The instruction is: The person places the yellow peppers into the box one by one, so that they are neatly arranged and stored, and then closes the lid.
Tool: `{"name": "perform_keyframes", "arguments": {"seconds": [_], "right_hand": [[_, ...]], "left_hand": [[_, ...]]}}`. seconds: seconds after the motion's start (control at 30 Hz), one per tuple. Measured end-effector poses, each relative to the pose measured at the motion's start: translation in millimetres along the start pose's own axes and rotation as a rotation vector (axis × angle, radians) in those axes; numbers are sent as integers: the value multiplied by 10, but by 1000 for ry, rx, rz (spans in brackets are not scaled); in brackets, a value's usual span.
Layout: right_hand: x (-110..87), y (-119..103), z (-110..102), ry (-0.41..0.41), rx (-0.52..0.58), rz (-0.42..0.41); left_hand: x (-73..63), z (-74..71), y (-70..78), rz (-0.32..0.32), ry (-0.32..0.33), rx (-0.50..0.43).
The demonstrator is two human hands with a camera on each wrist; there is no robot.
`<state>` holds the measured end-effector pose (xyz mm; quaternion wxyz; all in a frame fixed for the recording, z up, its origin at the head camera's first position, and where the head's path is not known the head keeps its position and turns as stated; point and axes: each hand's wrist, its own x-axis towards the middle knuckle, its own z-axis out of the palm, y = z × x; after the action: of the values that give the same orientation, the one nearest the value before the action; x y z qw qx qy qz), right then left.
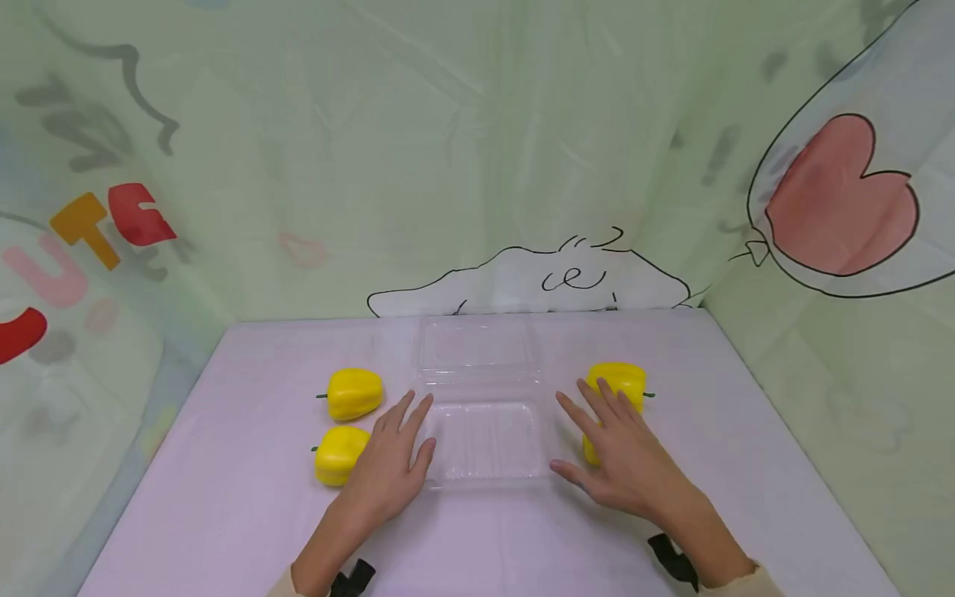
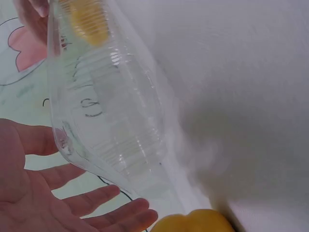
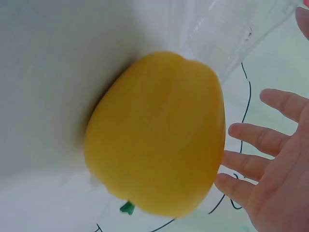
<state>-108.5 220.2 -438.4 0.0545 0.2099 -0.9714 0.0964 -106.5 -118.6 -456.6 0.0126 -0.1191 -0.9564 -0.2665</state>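
Observation:
A clear plastic clamshell box (image 1: 488, 444) lies in the middle of the table, lid (image 1: 477, 344) folded back. My left hand (image 1: 390, 464) is at its left side with fingers spread, nothing in its grasp. Beside that hand sit two yellow bell peppers, a far one (image 1: 354, 394) and a near one (image 1: 339, 456) partly behind the hand. On the right, my right hand (image 1: 627, 456) spreads over two more yellow peppers; the far one (image 1: 621, 381) shows mostly, the near one (image 1: 590, 450) is largely hidden. In the right wrist view a yellow pepper (image 3: 159, 135) fills the middle, fingertips right at its side.
A pale lilac cloth covers the table (image 1: 492, 547). Light green curtain walls (image 1: 448, 166) with printed drawings stand behind it and on both sides. Black straps (image 1: 671, 560) show near the wrists.

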Motion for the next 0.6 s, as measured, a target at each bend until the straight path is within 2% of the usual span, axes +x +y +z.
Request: {"name": "perform_keyframes", "arguments": {"seconds": [0.13,0.3,0.47,0.6], "right_hand": [[-45,55,-58,19,-3,5],[-106,127,-126,24,10,29],[-154,191,-167,27,17,47],[-190,223,-191,28,32,72]], "left_hand": [[-4,-13,12,-33,-24,-62],[-14,-21,24,-58,-33,-76],[-25,-21,14,-96,-25,-132],[-34,-15,13,-103,-41,-172]]}}
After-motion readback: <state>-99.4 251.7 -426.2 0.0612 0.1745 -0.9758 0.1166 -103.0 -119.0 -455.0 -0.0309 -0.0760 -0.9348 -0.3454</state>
